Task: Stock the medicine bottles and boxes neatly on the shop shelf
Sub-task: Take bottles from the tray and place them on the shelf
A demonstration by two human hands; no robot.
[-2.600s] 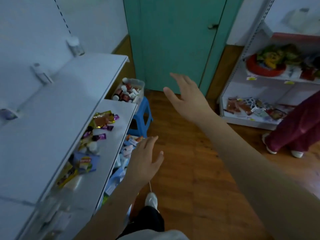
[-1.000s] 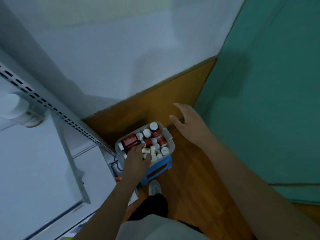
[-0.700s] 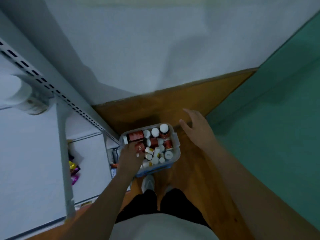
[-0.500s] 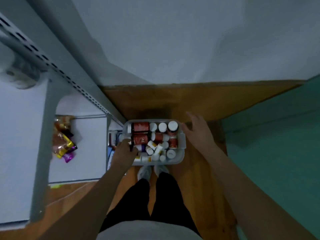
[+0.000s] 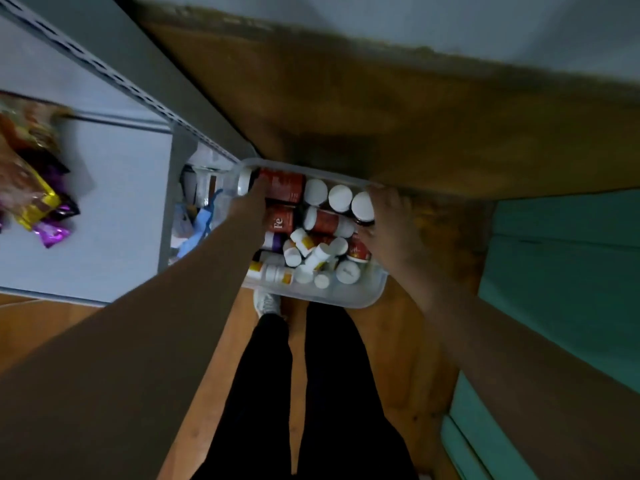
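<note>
While the camera looks straight down, the nearest thing in view is the person's own legs in black trousers (image 5: 301, 393), and beyond them a light shoe (image 5: 266, 303) on the wooden floor (image 5: 405, 358). From both lower corners the two bare forearms reach forward to a clear plastic tub (image 5: 349, 299) that is just in front of the feet. The tub is full of medicine bottles (image 5: 311, 251): small white ones lie in a heap in its near half, and bigger red-brown ones with white caps lie and stand in its far half. The left hand (image 5: 251, 202) is at the left side of the tub, over a large red-brown bottle (image 5: 284, 188); its fingers point down into the tub and are hidden, so I cannot tell if they hold the bottle or the rim. The right hand (image 5: 389, 230) is at the right side of the tub, and its fingers seem to bend over the rim beside the white caps, but blur makes the grip unclear. To the left of the tub stands the white shop shelf (image 5: 114, 209), with shiny snack packets (image 5: 38, 202) on its left part and some boxes (image 5: 201, 216) on a lower level near the tub. A teal door (image 5: 568, 278) is at the right. Farthest is a brown skirting band (image 5: 415, 109) under the pale wall.
</note>
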